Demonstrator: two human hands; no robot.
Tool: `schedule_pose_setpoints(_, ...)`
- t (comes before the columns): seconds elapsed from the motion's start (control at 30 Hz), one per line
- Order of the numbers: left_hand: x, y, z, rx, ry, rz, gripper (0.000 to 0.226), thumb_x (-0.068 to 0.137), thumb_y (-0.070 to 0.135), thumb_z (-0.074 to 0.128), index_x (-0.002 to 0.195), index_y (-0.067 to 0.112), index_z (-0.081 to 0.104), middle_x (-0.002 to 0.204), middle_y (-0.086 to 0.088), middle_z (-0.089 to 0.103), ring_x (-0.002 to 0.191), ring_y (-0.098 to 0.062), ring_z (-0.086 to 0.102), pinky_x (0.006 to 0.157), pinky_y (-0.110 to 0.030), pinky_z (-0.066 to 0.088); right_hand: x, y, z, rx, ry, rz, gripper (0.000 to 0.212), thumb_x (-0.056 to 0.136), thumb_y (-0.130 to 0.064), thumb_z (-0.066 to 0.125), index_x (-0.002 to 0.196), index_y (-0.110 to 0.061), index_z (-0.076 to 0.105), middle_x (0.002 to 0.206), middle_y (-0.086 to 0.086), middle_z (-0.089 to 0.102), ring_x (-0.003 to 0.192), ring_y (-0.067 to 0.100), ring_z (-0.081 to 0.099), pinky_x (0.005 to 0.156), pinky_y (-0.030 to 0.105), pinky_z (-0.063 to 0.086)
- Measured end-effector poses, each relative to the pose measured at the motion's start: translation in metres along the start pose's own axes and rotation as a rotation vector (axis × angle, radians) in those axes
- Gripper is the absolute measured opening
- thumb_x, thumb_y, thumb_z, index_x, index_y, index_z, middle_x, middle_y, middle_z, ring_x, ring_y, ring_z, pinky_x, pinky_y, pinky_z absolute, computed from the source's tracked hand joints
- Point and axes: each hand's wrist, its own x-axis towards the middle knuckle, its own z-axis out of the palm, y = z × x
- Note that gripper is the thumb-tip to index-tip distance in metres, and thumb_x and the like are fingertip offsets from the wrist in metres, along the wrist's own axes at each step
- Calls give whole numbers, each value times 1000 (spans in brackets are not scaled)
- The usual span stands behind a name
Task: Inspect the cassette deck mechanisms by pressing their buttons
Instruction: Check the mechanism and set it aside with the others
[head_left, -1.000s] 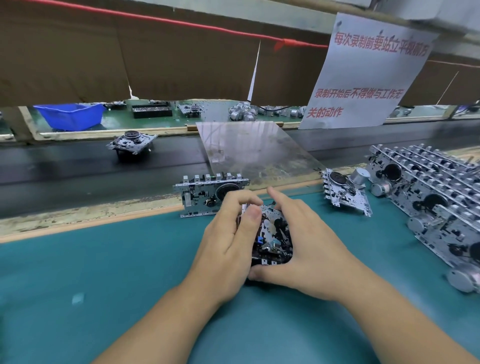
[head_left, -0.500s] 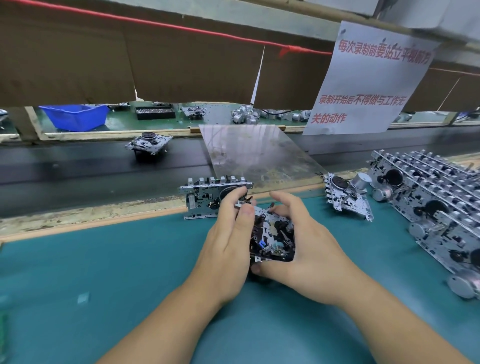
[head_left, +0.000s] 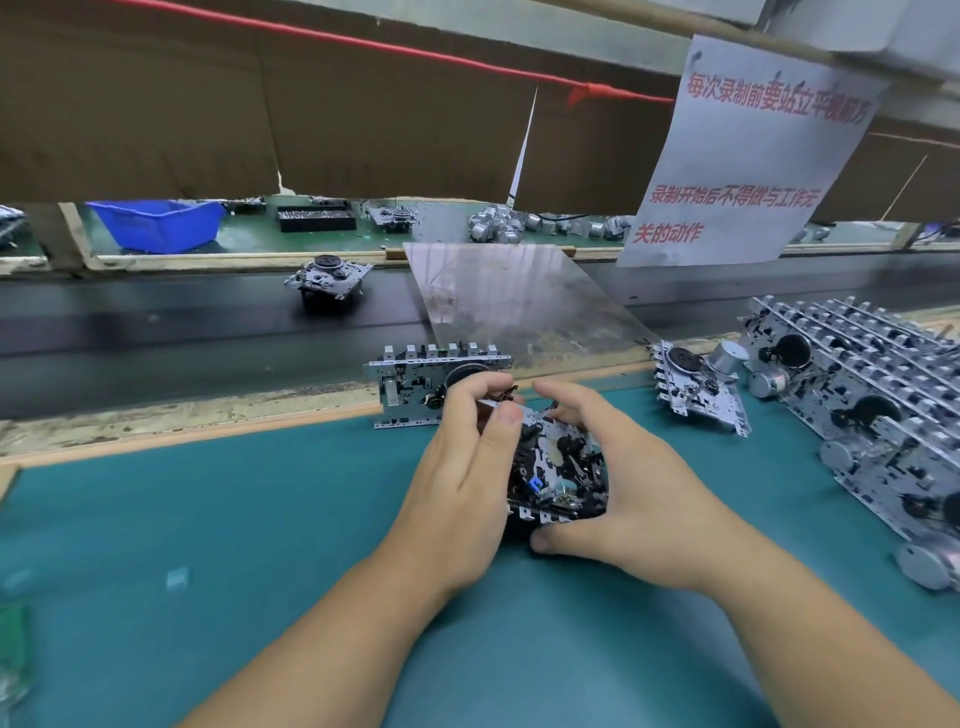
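Over the teal mat (head_left: 260, 519), both hands, left hand (head_left: 457, 488) and right hand (head_left: 628, 499), grip one cassette mechanism (head_left: 558, 470), fingers curled round it.

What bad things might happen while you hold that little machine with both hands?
1. The held cassette mechanism has bare metal edges and small parts; the left hand or right hand might get pinched or scratched.
2. Another mechanism stands upright just behind the hands; a bump might tip it.
3. The mechanism on the conveyor belt may pass by unchecked.
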Motion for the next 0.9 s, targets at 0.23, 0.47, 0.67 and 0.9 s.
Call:
schedule_pose_setpoints(0.23, 3, -1, -2, -37, 5, -26, 42, 87, 73, 33, 121, 54, 50, 121, 23, 62, 121, -3, 56, 108, -36, 42, -2, 4, -9, -47, -73, -28, 123, 58, -41, 92, 144, -69, 9, 132, -55, 28, 133, -23, 26, 94, -6, 26)
schedule_pose_setpoints(0.47, 6, 0, -4, -87, 41, -63, 37, 89, 67, 41, 119, 51, 55, 114, 31, 62, 113, 10, 55, 92, -16, 38, -5, 11, -16, -37, -167, -17, 126, 64, -40, 90, 144, -70, -3, 152, -36, 25, 142, -15, 20, 115, 21, 25)
schedule_pose_setpoints(0.67, 7, 3, -4, -105, 49, -81, 42, 89, 60, 38, 122, 42, 56, 114, 27, 60, 102, 24, 49, 79, 3, 33, -5, 14, -18, -38, -153, 13, 118, 69, -35, 89, 146, -67, 6, 152, -32, 31, 139, -17, 23, 118, 31, 33)
schedule_pose_setpoints(0.9, 6, 4, -5, -82, 51, -45, 37, 91, 57, 40, 122, 44, 56, 107, 28, 61, 96, 23, 51, 78, 2, 34, -8, 16, -18, 46, -201, -19, 128, 60, -49, 91, 149, -62, -1, 158, -31, 20, 142, -19, 15, 117, 25, 26)
